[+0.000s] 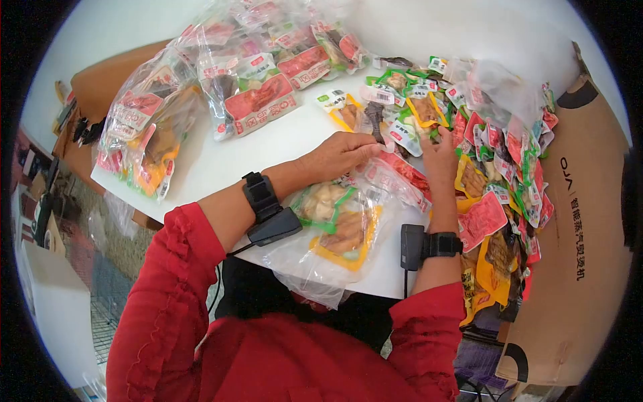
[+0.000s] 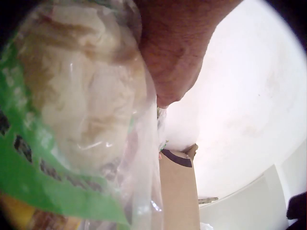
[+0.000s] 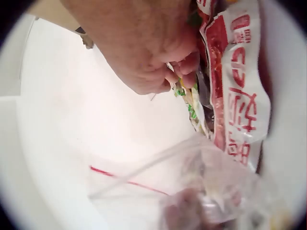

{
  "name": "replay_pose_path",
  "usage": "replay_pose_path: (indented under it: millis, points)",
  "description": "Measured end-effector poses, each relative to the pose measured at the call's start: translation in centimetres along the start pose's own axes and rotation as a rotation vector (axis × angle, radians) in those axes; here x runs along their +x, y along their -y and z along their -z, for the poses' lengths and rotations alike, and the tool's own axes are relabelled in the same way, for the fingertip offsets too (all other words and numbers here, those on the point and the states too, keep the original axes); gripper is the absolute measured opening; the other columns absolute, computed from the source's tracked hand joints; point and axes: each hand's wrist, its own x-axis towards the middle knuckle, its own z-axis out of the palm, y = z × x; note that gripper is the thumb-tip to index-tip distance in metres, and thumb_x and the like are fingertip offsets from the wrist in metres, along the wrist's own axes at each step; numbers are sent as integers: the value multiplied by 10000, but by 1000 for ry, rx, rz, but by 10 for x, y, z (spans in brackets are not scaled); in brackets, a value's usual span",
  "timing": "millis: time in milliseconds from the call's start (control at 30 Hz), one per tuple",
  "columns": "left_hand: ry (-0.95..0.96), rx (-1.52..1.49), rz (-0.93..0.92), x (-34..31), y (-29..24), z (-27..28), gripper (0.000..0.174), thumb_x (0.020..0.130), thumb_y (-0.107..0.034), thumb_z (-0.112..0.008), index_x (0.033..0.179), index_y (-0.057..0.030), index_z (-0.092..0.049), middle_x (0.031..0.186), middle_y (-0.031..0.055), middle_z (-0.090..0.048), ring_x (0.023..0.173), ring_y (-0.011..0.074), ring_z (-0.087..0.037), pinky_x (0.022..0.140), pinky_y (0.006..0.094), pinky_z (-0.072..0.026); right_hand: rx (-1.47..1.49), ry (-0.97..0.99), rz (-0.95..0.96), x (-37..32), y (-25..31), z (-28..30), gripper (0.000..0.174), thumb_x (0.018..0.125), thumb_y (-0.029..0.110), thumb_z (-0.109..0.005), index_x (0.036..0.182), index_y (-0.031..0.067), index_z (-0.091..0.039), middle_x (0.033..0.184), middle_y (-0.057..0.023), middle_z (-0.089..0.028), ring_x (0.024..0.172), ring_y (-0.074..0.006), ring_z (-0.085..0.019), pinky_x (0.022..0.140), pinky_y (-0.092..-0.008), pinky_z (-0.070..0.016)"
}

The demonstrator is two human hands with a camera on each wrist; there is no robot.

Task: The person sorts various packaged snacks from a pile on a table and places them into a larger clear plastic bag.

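Observation:
My left hand point(image 1: 343, 155) grips the mouth of a clear plastic bag point(image 1: 284, 262), and its fingers point(image 3: 184, 211) show through the film. Inside lie a green-edged food packet point(image 1: 325, 206) with pale pieces and a yellow-edged packet point(image 1: 349, 238) with brown pieces. My right hand point(image 1: 439, 161) has its fingers curled at the near side of the packet pile, pinching a white-and-green packet point(image 3: 193, 108). Beside it, between the hands, lies a red-and-white packet point(image 1: 405, 173). Just beyond the right fingertips is a small yellow-edged packet point(image 1: 426, 110).
Loose packets point(image 1: 499, 147) heap along the table's right side, with crumpled clear plastic point(image 1: 495, 84) over them. Filled clear bags point(image 1: 251, 94) stand at the back left. A large cardboard box point(image 1: 566, 221) borders the pile. The white table point(image 1: 295, 127) ends at my lap.

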Motion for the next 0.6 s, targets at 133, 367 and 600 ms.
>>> replay_pose_path:
  millis: [133, 367, 600]
  points:
    - [29, -12, 6, 3, 8, 0, 262, 882, -279, -468, 899, -31, -552, 665, 7, -507, 612, 68, -462, 561, 227, -405, -245, 50, 10, -13, 22, 2, 521, 752, 274, -575, 1201, 86, -389, 727, -130, -563, 687, -283, -569, 651, -376, -441]
    - [-40, -137, -107, 1, 3, -1, 102, 865, -129, -493, 907, -45, -533, 808, -40, -488, 702, 24, -417, 614, 174, -366, 1004, 207, -186, 6, 4, 24, 331, 718, 87, -484, 1039, 13, -519, 702, -70, -538, 556, -122, -495, 495, -236, -413]
    - [-169, 75, -82, 3, 4, 1, 349, 781, -18, -516, 1112, -90, -436, 1015, 15, -463, 654, 49, -430, 616, 180, -389, 1657, -22, -293, -3, 30, 45, 161, 759, 73, -487, 893, 16, -555, 846, -83, -588, 736, -190, -580, 668, -312, -489]
